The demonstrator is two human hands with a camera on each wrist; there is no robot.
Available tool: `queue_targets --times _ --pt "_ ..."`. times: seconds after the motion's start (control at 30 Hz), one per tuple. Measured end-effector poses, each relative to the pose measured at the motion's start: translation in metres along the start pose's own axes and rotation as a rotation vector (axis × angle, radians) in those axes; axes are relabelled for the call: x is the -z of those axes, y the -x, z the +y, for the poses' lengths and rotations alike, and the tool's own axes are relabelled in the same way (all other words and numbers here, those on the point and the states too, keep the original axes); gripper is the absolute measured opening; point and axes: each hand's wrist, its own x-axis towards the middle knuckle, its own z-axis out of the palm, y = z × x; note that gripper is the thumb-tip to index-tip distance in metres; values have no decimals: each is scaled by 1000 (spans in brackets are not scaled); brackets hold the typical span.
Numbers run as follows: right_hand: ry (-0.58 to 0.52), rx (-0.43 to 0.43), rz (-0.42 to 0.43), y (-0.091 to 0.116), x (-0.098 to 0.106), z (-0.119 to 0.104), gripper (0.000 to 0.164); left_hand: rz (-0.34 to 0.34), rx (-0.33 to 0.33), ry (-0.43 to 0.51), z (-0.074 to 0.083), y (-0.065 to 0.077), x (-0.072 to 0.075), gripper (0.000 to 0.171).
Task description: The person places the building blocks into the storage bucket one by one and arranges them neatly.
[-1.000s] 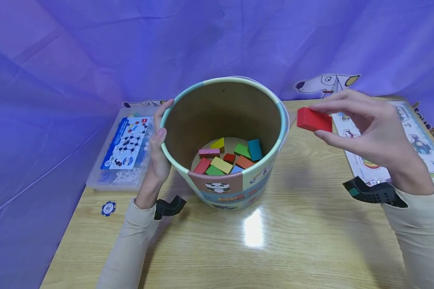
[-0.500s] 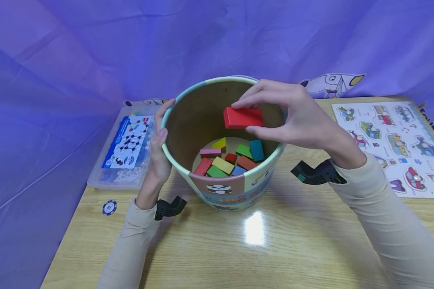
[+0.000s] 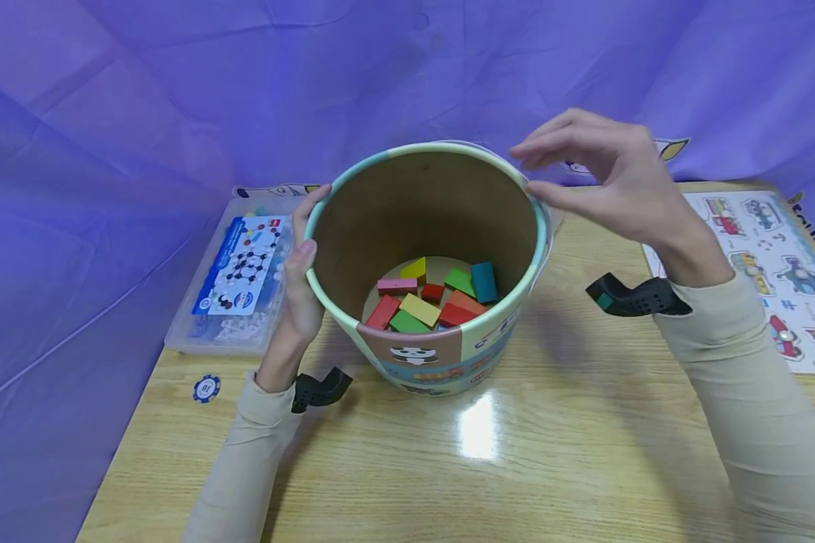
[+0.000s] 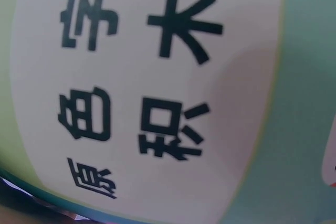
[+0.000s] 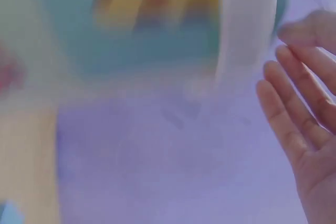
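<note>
A tall bucket (image 3: pixel 448 351) with a panda print stands on the table, tilted so that its inside shows. My left hand (image 3: pixel 302 279) grips its left rim, thumb at the edge and fingers along the outside. In the left wrist view the bucket's printed wall (image 4: pixel 241 98) fills nearly everything. Near the right rim is my right hand (image 3: pixel 607 170), raised with relaxed fingers and holding nothing; the right wrist view shows its fingers apart. Inside the bucket lie several coloured wooden blocks (image 3: pixel 421 309). A red block (image 3: pixel 460 311) rests on others near the front.
To the left lies a clear plastic case (image 3: pixel 227 279) with a molecule label. A blue poker chip (image 3: pixel 207 388) sits in front of it. On the right is a picture puzzle board (image 3: pixel 781 279). A purple curtain (image 3: pixel 407 75) hangs behind the table.
My right hand carried the red block leftward over the bucket and let it go inside. It has since moved back out to the right rim, while the left hand stays in place.
</note>
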Motion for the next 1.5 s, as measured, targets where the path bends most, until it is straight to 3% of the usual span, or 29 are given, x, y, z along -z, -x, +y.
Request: queue_targets --times 0.07,0.17,0.33,0.47,0.63,0.9,1.13,1.37,1.5 --pt "-85 -80 71 9 13 20 33 -2 -1 4 0 0 0 68" --pt "-31 -234 103 27 24 54 32 -1 -5 9 0 -1 0 68" --pt "207 -428 -12 55 19 102 31 0 -7 11 -1 0 0 67" --pt "301 -478 -83 68 8 128 34 -3 -4 9 -1 1 -1 67" --pt "366 -540 -171 79 -2 144 39 -1 1 8 -1 2 -2 67" --pt "403 -599 -211 88 -4 143 37 2 0 1 2 1 -4 68" --pt "453 -571 -263 100 3 137 32 3 -8 9 1 0 -4 67" --pt "437 -574 -153 89 28 103 31 7 -3 18 1 0 -2 67" --pt "389 -431 -58 64 39 64 34 6 6 20 0 0 -1 69"
